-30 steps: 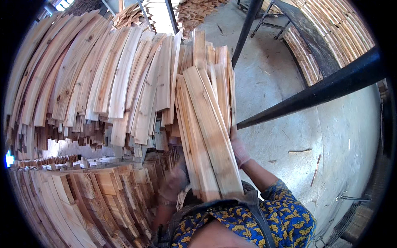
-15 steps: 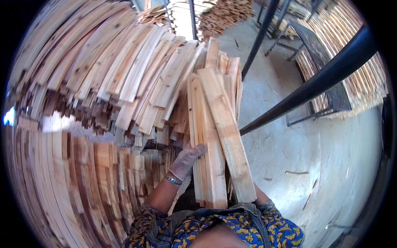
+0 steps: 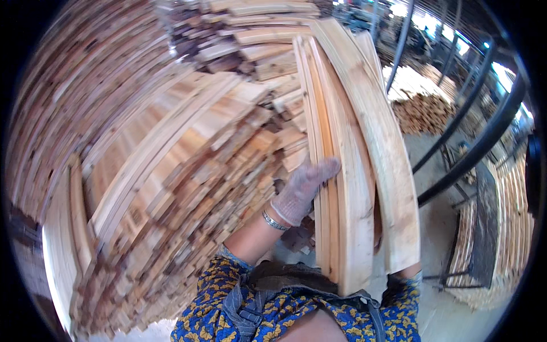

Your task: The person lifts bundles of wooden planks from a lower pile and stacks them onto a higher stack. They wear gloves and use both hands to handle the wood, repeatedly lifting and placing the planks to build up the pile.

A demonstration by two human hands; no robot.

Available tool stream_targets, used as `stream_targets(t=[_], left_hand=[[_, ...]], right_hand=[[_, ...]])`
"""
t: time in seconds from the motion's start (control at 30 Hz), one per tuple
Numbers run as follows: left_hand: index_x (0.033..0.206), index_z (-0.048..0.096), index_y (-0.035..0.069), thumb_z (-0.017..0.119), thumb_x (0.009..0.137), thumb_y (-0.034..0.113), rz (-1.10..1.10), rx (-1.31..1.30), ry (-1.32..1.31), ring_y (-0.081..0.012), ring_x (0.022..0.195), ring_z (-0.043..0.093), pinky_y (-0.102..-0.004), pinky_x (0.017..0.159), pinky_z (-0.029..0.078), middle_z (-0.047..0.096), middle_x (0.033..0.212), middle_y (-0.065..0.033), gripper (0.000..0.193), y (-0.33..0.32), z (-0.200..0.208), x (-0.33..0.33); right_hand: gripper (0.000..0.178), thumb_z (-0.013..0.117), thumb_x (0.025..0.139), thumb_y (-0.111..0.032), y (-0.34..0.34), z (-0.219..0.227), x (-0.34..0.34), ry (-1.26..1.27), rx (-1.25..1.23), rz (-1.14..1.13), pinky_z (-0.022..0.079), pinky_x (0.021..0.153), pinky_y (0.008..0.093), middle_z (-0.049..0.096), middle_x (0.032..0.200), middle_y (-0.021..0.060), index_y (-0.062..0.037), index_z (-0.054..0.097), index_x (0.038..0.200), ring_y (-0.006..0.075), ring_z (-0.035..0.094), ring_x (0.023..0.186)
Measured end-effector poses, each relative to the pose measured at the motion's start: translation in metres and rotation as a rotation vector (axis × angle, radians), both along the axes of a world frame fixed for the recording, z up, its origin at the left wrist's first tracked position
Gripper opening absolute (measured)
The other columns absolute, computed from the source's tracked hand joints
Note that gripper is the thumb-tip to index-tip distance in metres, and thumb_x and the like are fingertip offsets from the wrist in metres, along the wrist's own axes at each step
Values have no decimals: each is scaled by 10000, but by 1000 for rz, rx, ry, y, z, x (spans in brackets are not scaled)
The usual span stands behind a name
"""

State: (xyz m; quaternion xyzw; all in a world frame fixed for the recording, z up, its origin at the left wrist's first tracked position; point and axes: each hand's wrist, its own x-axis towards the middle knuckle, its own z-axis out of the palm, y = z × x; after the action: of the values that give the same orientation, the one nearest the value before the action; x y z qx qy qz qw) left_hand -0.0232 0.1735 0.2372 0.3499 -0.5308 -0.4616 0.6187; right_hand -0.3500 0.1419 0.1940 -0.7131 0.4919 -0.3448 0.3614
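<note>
In front of my body is an armful of long, pale wooden boards [image 3: 358, 188], held upright and leaning slightly. My left hand [image 3: 307, 188], in a light knitted glove, grips the bundle's left side, its thumb lying over the front of the narrow edges. One wide board [image 3: 393, 171] slants across the right of the bundle, with a gap between it and the others lower down. Of my right arm only a bit of forearm [image 3: 409, 271] shows at the bundle's lower right; the hand itself is hidden behind the boards.
A big stack of boards [image 3: 211, 188] fills the left, blurred by motion, with taller piles [image 3: 102, 80] behind it. Dark metal poles [image 3: 473, 151] slant across the right. Beyond them are a dark stand [image 3: 483, 228], more stacked boards [image 3: 513, 216] and a far wood heap [image 3: 424, 114].
My view and body have swung left, bringing the large stack in front on the left. The bundle has come along, still held; the floor and stand have shifted toward the right rim.
</note>
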Motion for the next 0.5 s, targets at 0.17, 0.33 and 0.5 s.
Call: stream_targets(t=[0.17,0.33,0.5], left_hand=[[1430,402,-27,544,943,36,555,-629,-520,-282,1283,540,-367,1076,447,520,1433,-151,510,53,58,57],[1326,473,-35,619,918,79,853,-371,-321,-304,1168,611,-390,1008,502,599,1289,-172,448,115,166,145],[1199,534,-39,682,901,214,748,-32,397,-314,1066,654,-429,918,562,646,1130,-188,417,126,187,233]], right_hand=[[587,528,972,-415,-22,139,82,40,-390,378,447,1031,387,528,1329,269,-46,398,1409,380,517,1253],[567,535,966,-414,-27,228,261,44,-692,904,455,1023,389,548,1304,266,-48,431,1386,379,536,1232],[548,542,960,-414,-29,261,430,231,-818,1110,463,1014,390,569,1279,263,-51,464,1363,378,554,1212]])
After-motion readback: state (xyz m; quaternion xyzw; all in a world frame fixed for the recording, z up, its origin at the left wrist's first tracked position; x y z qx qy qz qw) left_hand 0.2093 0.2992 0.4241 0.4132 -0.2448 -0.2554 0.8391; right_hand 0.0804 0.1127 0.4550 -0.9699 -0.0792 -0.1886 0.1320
